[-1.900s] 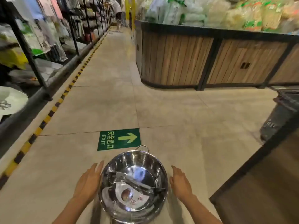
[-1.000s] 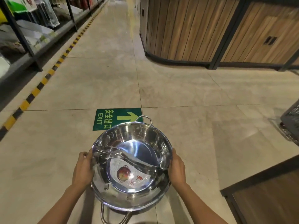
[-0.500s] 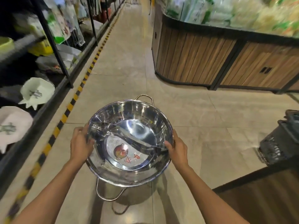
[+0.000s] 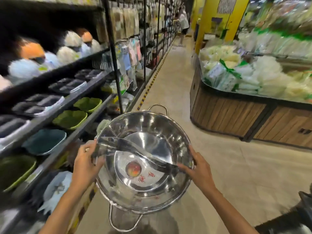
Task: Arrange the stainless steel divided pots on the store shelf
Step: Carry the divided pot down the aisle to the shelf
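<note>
A round stainless steel divided pot fills the lower middle of the head view, held level above the floor. An S-shaped wall splits its inside, and a red sticker lies on its bottom. It has wire handles at the near and far sides. My left hand grips the left rim and my right hand grips the right rim. The black store shelf runs along the left, close to the pot.
The shelves hold green and teal bowls and dark trays. A wood-panelled produce bin with bagged goods stands at right. The tiled aisle runs ahead, where a person stands far off. A dark basket sits at lower right.
Both hands closed on the pot's rim and lifted it off the floor. My view has risen and swung left toward the shelves.
</note>
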The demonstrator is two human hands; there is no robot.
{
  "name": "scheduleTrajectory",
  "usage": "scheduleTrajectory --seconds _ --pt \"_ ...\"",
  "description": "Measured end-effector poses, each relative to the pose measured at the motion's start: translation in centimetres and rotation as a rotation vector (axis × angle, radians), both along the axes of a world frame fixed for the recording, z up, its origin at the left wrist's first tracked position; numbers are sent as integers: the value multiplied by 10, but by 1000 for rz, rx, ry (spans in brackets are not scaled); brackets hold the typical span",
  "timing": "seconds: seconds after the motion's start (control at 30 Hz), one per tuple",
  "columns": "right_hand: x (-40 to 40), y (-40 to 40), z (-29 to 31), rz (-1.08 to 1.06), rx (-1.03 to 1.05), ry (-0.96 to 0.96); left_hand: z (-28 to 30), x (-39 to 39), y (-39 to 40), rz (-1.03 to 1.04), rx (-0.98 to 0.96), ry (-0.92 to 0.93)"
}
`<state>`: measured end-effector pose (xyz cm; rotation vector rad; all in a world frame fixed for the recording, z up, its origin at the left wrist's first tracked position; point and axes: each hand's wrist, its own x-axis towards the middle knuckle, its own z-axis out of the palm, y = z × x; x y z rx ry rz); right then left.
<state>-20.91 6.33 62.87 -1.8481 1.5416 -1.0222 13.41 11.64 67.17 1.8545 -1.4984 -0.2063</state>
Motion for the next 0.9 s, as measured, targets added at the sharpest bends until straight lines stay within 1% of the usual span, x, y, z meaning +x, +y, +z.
scheduleTrajectory --seconds 0.13,0.23,0.37,0.47,0.53,0.7,0.9 --pt "35 15 45 170 -21 -6 42 24 78 134 -40 10" --pt "67 34 66 349 -37 16 58 37 155 298 -33 -14" --pt "113 85 81 596 -35 -2 70 39 273 507 -11 46" --pt "148 137 77 772 7 -18 73 24 370 663 1 129" --pt "170 179 69 890 44 -7 69 11 437 746 4 156" --pt "219 308 45 1131 215 37 57 -29 605 1026 15 256" --pt "261 510 13 1351 272 116 43 -83 816 1266 -62 353"
